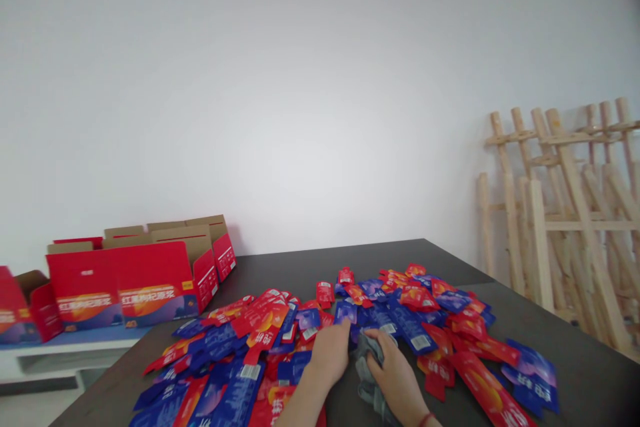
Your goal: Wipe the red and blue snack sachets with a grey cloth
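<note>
My right hand (393, 372) is closed around a crumpled grey cloth (367, 370), which hangs down toward the table's near side. Close beside it, my left hand (329, 351) is curled with its fingertips against a blue-purple sachet (346, 311). Those fingers are mostly turned away, so whether they grip the sachet is hidden. On the left lies a heap of red and blue sachets (220, 341), overlapping in all directions. To the right of my hands spreads another heap of sachets (410, 325), with a long red sachet (493, 390) at its near edge.
Both heaps rest on a dark table (300, 260) against a white wall. Open red cartons (150, 280) with brown insides stand at the left on a lower white shelf unit (95, 355). Pale wooden frames (565, 213) lean against the wall at the right.
</note>
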{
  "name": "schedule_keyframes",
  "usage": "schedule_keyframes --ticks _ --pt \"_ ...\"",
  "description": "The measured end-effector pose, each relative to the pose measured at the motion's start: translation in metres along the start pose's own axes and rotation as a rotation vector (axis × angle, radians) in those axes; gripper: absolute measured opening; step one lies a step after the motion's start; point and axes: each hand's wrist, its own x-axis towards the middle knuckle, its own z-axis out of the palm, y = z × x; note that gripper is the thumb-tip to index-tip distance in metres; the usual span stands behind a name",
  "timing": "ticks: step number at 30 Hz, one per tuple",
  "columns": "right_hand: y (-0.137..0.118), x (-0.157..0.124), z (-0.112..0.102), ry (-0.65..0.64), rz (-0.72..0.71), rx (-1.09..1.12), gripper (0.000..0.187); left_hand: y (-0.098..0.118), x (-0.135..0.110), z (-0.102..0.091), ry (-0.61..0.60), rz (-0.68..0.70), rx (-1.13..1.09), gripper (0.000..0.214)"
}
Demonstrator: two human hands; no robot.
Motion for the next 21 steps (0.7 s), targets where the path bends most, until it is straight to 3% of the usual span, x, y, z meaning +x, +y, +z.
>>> schedule_keyframes --ticks 4,7,10,14,21 --pt "-0.007 0.002 -0.012 0.041 -0.016 -0.107 0.036 0.003 -0.014 0.013 0.010 -0.029 -0.489 0.045" --pt "-0.025 -0.004 -0.022 -0.009 -0.115 -0.206 0.041 0.004 -0.016 0.017 -0.178 -0.096 -0.995 0.043" --pt "-0.041 -0.013 -0.022 -0.154 -0.259 -0.317 0.045 0.006 -0.017 0.019 -0.305 -0.102 -1.304 0.038" --pt "-0.041 -0.019 -0.014 -0.271 -0.235 -0.420 0.045 0.006 -0.019 0.023 -0.357 -0.189 -1.319 0.034" --pt "-0.021 -0.020 -0.018 -0.245 -0.174 -0.509 0.051 0.004 -0.017 0.030 -0.456 -0.230 -1.126 0.043"
